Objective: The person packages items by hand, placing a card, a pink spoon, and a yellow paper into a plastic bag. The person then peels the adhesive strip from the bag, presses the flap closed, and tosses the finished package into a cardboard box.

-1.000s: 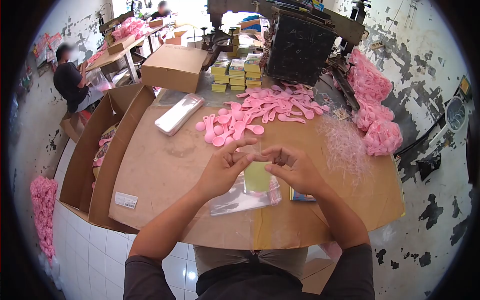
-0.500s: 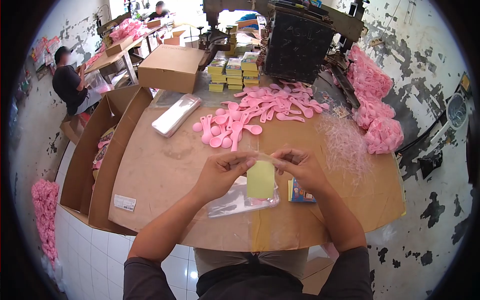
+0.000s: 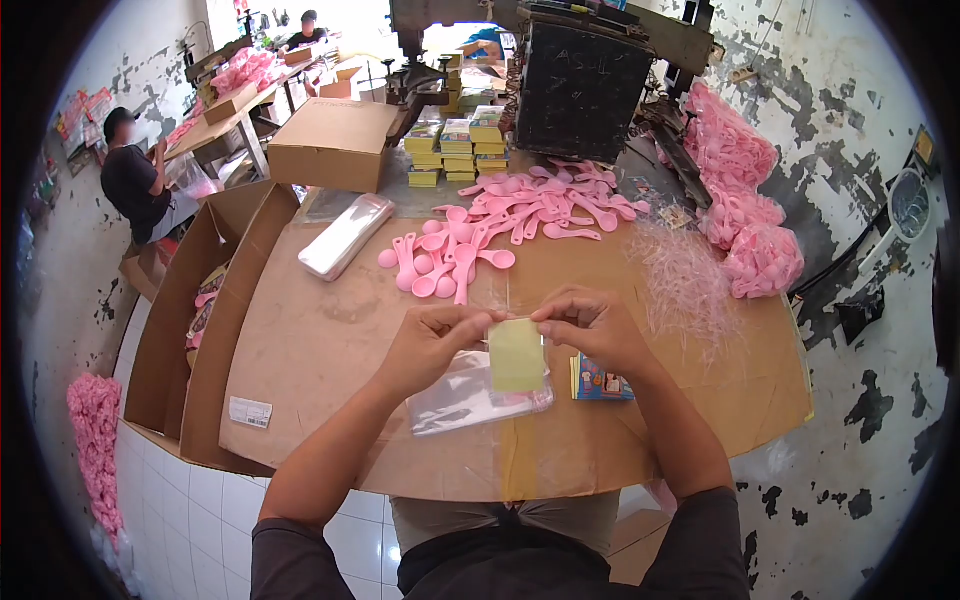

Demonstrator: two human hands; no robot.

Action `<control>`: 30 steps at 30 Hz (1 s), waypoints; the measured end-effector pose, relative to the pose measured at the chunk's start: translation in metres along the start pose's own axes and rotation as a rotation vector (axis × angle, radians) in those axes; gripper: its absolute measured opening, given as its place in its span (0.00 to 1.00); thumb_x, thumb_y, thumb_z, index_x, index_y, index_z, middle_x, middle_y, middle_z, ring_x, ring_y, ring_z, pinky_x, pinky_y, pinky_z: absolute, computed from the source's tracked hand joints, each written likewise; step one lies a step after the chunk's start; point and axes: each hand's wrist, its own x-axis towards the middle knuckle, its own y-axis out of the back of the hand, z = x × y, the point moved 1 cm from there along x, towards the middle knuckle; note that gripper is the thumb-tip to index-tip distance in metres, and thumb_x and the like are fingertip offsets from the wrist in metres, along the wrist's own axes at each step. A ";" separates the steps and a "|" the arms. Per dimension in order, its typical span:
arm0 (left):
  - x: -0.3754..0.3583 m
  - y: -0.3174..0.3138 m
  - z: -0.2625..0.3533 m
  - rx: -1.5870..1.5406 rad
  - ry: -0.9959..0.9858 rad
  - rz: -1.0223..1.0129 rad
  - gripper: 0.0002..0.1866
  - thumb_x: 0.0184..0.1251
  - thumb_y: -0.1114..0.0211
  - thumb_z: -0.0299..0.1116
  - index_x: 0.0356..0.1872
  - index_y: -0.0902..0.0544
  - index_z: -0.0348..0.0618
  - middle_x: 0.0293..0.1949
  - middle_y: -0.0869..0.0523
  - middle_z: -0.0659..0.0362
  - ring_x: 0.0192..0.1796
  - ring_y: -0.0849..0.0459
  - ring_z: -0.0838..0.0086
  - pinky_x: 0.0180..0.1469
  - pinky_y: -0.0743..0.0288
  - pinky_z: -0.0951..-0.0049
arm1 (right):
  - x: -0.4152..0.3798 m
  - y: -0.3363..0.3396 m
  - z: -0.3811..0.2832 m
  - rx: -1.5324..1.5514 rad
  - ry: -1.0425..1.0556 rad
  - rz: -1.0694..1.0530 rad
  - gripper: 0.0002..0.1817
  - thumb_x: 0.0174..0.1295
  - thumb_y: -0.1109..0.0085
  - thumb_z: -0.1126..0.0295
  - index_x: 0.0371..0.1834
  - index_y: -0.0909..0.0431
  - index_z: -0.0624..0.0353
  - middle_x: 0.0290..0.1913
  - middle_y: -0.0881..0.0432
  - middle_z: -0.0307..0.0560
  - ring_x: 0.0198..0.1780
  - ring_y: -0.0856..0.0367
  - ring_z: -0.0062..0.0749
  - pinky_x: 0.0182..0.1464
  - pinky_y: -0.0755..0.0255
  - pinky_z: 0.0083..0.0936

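My left hand [image 3: 437, 340] and my right hand [image 3: 592, 325] each pinch a top corner of a clear plastic bag [image 3: 515, 395]. A pale yellow-green card [image 3: 516, 357] sits in the bag and hangs upright between my fingers. Underneath, on the cardboard, lies a pile of clear plastic bags [image 3: 450, 398], partly covered by the card. Close to my right wrist is a small stack of blue printed cards [image 3: 603, 382]. Beyond my hands spreads a heap of pink measuring spoons [image 3: 462, 262].
A clear-wrapped bundle of bags [image 3: 346, 237] lies back left, near stacked printed cards [image 3: 457, 150] and a closed carton [image 3: 332, 140]. An open carton [image 3: 205, 350] borders the table's left side. Plastic shreds [image 3: 685, 285] and bagged pink items [image 3: 765, 260] lie right. A person [image 3: 140, 180] sits far left.
The plastic at the bag's top, raised between my fingertips before, now lies lower along the card's upper edge. Both hands stay pinched on it. The view has shifted slightly.
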 end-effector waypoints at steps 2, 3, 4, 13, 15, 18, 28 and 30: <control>0.001 -0.001 -0.002 0.038 0.016 -0.013 0.14 0.78 0.33 0.28 0.57 0.13 0.30 0.50 0.08 0.52 0.50 0.09 0.73 0.56 0.13 0.72 | 0.000 0.000 0.003 0.030 -0.046 -0.001 0.09 0.69 0.33 0.79 0.50 0.12 0.70 0.47 0.14 0.43 0.45 0.15 0.22 0.49 0.20 0.21; 0.001 -0.001 -0.004 0.057 0.023 -0.017 0.14 0.77 0.32 0.27 0.57 0.13 0.31 0.50 0.08 0.52 0.50 0.09 0.73 0.55 0.13 0.72 | 0.001 0.000 0.003 0.025 -0.048 -0.003 0.09 0.70 0.33 0.79 0.50 0.12 0.70 0.47 0.14 0.43 0.45 0.15 0.22 0.49 0.20 0.21; 0.001 0.000 -0.005 0.048 0.028 -0.022 0.14 0.77 0.31 0.27 0.58 0.13 0.31 0.50 0.08 0.52 0.50 0.09 0.73 0.55 0.13 0.73 | 0.000 0.001 0.003 0.020 -0.051 -0.006 0.08 0.70 0.33 0.79 0.50 0.12 0.70 0.47 0.14 0.43 0.46 0.15 0.22 0.50 0.20 0.20; 0.001 -0.001 -0.001 0.074 0.026 -0.031 0.15 0.77 0.31 0.26 0.60 0.14 0.31 0.47 0.07 0.54 0.47 0.08 0.77 0.52 0.13 0.76 | 0.000 0.002 0.011 -0.012 -0.024 -0.013 0.10 0.73 0.36 0.78 0.55 0.16 0.68 0.50 0.13 0.43 0.51 0.14 0.22 0.55 0.19 0.22; 0.001 -0.001 0.000 0.093 0.011 -0.028 0.15 0.77 0.32 0.26 0.60 0.14 0.31 0.47 0.07 0.54 0.46 0.09 0.78 0.51 0.14 0.77 | 0.000 0.001 0.010 -0.007 -0.043 -0.012 0.12 0.74 0.36 0.78 0.57 0.18 0.67 0.50 0.13 0.43 0.51 0.14 0.22 0.55 0.20 0.22; 0.000 -0.001 -0.001 0.113 0.005 -0.014 0.15 0.77 0.32 0.26 0.60 0.14 0.31 0.47 0.07 0.55 0.47 0.09 0.79 0.51 0.14 0.78 | 0.000 -0.006 0.003 0.016 -0.040 0.004 0.14 0.73 0.37 0.79 0.59 0.20 0.67 0.50 0.13 0.42 0.50 0.15 0.22 0.55 0.20 0.22; 0.001 -0.012 0.010 0.009 -0.211 0.134 0.20 0.76 0.31 0.27 0.64 0.20 0.32 0.48 0.09 0.57 0.47 0.09 0.76 0.52 0.14 0.76 | -0.001 -0.011 -0.012 0.009 -0.095 -0.135 0.19 0.72 0.38 0.82 0.65 0.24 0.68 0.51 0.14 0.42 0.49 0.16 0.21 0.55 0.22 0.23; -0.002 -0.006 0.008 0.159 -0.127 0.049 0.22 0.75 0.29 0.27 0.66 0.22 0.33 0.49 0.10 0.56 0.47 0.10 0.76 0.51 0.13 0.74 | 0.000 -0.010 -0.015 0.021 -0.077 -0.101 0.19 0.72 0.38 0.81 0.65 0.24 0.68 0.51 0.14 0.43 0.49 0.16 0.21 0.55 0.22 0.23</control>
